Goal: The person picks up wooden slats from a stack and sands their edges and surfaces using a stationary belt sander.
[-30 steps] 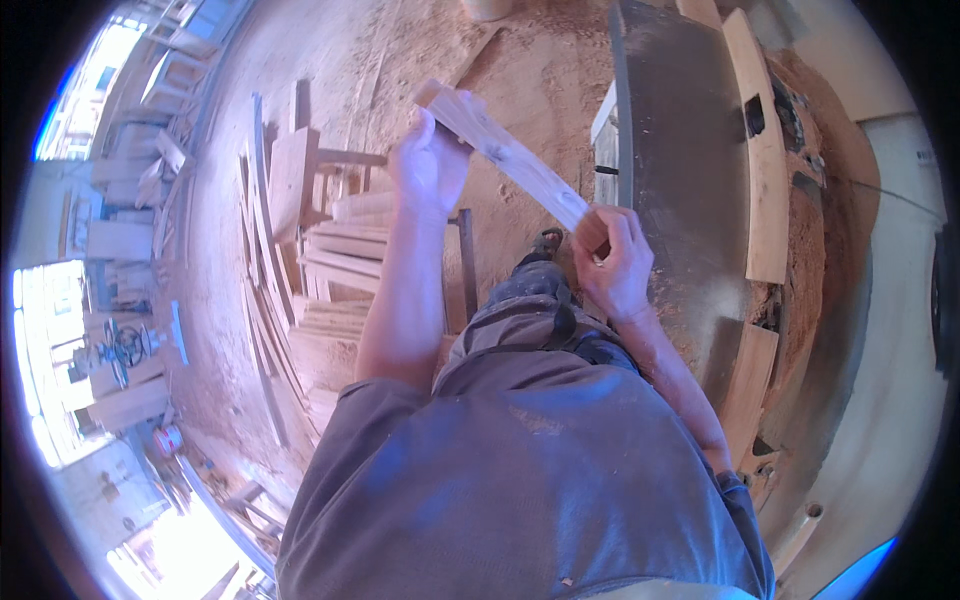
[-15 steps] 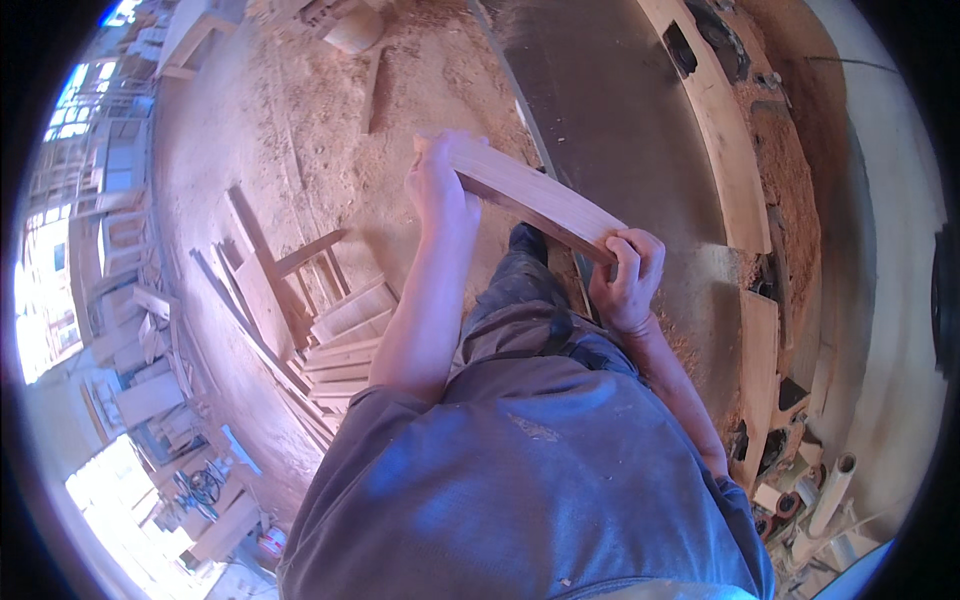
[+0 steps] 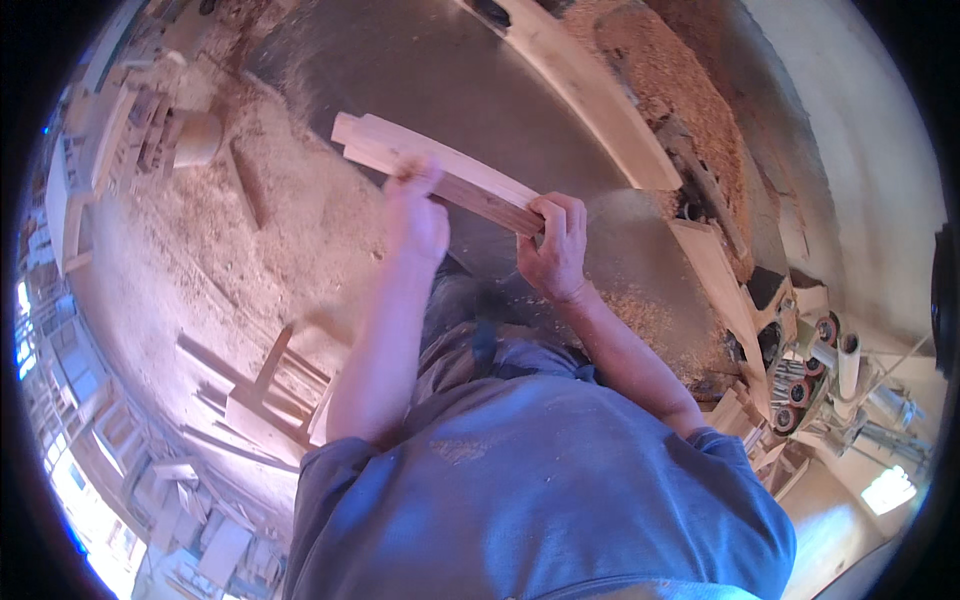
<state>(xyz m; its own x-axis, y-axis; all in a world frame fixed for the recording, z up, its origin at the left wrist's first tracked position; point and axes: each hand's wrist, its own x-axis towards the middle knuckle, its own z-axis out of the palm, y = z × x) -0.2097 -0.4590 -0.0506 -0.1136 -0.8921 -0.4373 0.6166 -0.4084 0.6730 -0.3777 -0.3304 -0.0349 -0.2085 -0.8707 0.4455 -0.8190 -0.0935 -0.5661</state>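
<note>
From the head camera, the left hand (image 3: 415, 215) and the right hand (image 3: 555, 250) are both closed around a pale wooden board (image 3: 430, 165), held tilted above the grey worktop (image 3: 450, 70). Sawdust (image 3: 300, 215) covers the floor to the left, beside stacked planks (image 3: 250, 390).

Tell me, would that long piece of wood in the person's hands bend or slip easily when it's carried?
The wood piece looks thick and sawn, so it is probably stiff and unlikely to flop. The left hand and right hand both grip it, hinting at some weight. Its flat faces suggest no rolling, though the sawdust about could make it slightly slippery.
</note>
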